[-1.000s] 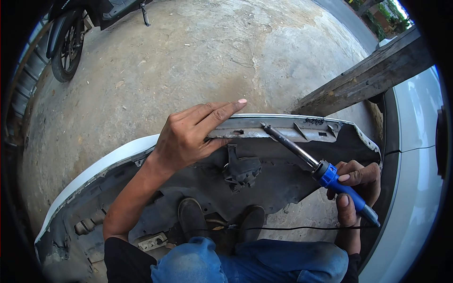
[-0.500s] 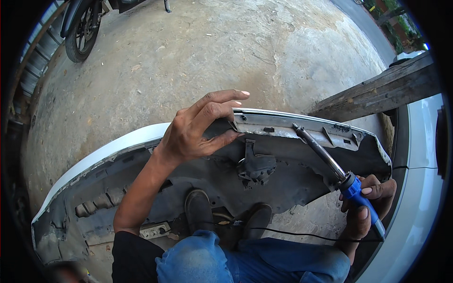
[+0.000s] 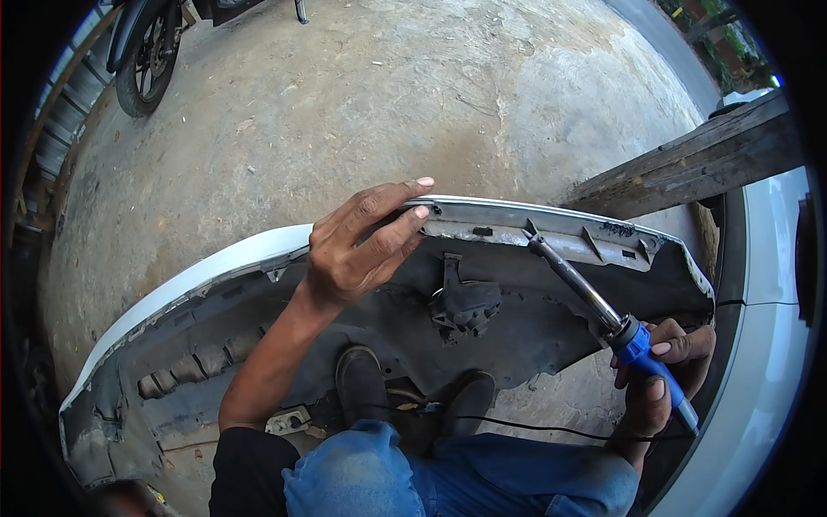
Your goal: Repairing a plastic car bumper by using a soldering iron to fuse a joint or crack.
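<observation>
A white car bumper [image 3: 202,258] lies with its dark inner side up across my lap area and feet. My left hand [image 3: 353,246] grips its far rim at the middle, with one finger over the outer edge and another against the inner flange; the thumb is hidden. My right hand [image 3: 659,379] is closed around the blue handle of a soldering iron [image 3: 599,302]. Its metal tip points up and left, at or very near a small rib on the bumper's grey flange [image 3: 551,241]. Whether it touches cannot be made out. Dark rough marks show farther right along that flange.
A dark bracket-like part [image 3: 465,306] sits inside the bumper. The iron's black cord [image 3: 543,426] runs past my shoes to a power strip [image 3: 289,420]. A wooden beam [image 3: 680,164] and a white car panel [image 3: 771,258] stand at right, a motorcycle wheel [image 3: 148,65] at far left.
My left hand has shifted slightly, its thumb no longer showing on the inner side and its fingers lower on the rim. The iron's tip has moved a little left along the flange.
</observation>
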The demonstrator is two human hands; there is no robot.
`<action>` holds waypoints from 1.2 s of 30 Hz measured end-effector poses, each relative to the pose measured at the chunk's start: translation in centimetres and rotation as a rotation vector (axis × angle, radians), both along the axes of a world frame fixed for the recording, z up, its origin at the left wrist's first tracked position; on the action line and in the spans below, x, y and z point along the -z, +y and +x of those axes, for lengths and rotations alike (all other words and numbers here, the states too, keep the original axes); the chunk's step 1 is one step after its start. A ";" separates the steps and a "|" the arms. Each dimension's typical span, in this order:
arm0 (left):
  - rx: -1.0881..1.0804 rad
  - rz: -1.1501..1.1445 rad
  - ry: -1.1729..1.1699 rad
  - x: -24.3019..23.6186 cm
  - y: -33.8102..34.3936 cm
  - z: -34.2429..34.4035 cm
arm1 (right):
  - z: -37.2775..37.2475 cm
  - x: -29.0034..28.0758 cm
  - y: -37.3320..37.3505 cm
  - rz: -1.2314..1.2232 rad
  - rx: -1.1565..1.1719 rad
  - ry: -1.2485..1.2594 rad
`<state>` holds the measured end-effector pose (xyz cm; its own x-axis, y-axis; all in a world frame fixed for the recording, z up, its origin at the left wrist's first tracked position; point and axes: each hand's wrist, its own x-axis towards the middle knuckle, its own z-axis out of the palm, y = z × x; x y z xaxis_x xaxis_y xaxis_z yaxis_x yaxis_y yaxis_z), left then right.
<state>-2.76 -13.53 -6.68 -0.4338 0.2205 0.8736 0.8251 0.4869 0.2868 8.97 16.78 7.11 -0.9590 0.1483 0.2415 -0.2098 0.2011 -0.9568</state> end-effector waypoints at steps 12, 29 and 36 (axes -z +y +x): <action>-0.037 -0.024 0.022 -0.2 0.4 0.0 | -0.5 0.6 0.2 0.034 -0.030 0.061; -0.051 0.056 0.051 0.7 0.9 -0.3 | -3.7 -1.0 0.3 0.418 -0.337 0.257; -0.055 0.099 0.039 1.1 1.0 -0.4 | -5.0 -1.0 -1.6 0.474 -0.355 0.235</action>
<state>-3.14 -12.51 -7.79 -0.4077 0.1089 0.9066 0.8094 0.5026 0.3037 4.00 15.22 8.12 -0.8436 -0.3431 0.4130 -0.5349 0.4708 -0.7016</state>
